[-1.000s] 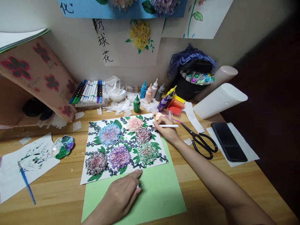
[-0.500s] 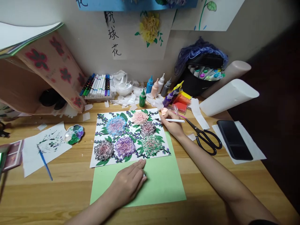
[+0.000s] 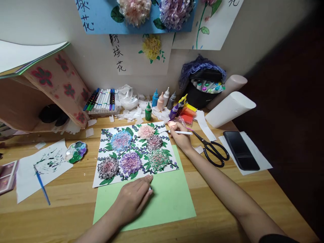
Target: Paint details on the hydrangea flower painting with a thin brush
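A white sheet with several ruffled paper flowers (image 3: 131, 162), painted leaves and dark branches lies on a green sheet (image 3: 167, 195). My right hand (image 3: 180, 137) is closed around a white marker (image 3: 183, 132), its tip at the white sheet's upper right corner, by a thin dark line. My left hand (image 3: 134, 195) rests at the white sheet's lower edge, fingertips touching it. Between its thumb and fingers pokes out a small white piece with a dark end, which looks like a marker cap (image 3: 150, 189); most of it is hidden.
Black scissors (image 3: 215, 148) and a phone (image 3: 240, 150) lie at the right. Paint bottles (image 3: 148, 112), paper scraps and a marker rack (image 3: 102, 101) line the wall. A paint palette (image 3: 76, 152) and a blue brush (image 3: 42, 187) are at the left.
The view has tilted up and shifted slightly right, so more of the wall pictures shows. Both hands keep nearly the same places on the sheet; the marker stays at the upper right corner.
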`<action>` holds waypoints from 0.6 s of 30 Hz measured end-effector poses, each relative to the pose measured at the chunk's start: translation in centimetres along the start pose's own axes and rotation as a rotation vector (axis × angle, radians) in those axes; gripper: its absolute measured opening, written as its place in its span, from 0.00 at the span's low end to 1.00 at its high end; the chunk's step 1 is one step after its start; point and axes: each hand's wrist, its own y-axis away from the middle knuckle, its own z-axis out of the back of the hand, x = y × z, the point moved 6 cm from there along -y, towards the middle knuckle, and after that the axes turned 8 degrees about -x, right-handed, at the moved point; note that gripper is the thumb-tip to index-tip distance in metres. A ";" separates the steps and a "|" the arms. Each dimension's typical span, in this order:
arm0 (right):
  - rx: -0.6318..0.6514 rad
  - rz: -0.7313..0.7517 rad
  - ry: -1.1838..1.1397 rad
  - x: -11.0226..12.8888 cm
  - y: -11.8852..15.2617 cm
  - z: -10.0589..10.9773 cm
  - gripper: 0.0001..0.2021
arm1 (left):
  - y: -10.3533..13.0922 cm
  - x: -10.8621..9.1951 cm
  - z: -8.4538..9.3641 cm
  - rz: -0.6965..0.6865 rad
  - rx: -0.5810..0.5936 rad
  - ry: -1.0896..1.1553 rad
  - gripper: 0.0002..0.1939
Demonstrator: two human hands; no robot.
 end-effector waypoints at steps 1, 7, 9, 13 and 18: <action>-0.031 0.005 0.011 0.0 0.0 0.2 0.14 | 0.0 0.0 0.0 -0.001 -0.001 0.000 0.12; -0.103 0.028 -0.027 0.1 0.1 0.6 0.14 | -0.2 -0.1 0.2 -0.005 -0.013 0.016 0.10; -0.141 0.013 -0.102 0.2 0.4 1.0 0.13 | -0.1 -0.2 0.3 -0.013 -0.023 0.015 0.10; -0.033 -0.053 -0.248 0.4 1.6 0.8 0.06 | 0.1 -0.2 0.3 -0.025 -0.044 0.035 0.09; 0.190 -0.203 -0.278 -0.3 3.2 -0.2 0.07 | 0.0 0.1 0.5 -0.005 -0.046 0.090 0.06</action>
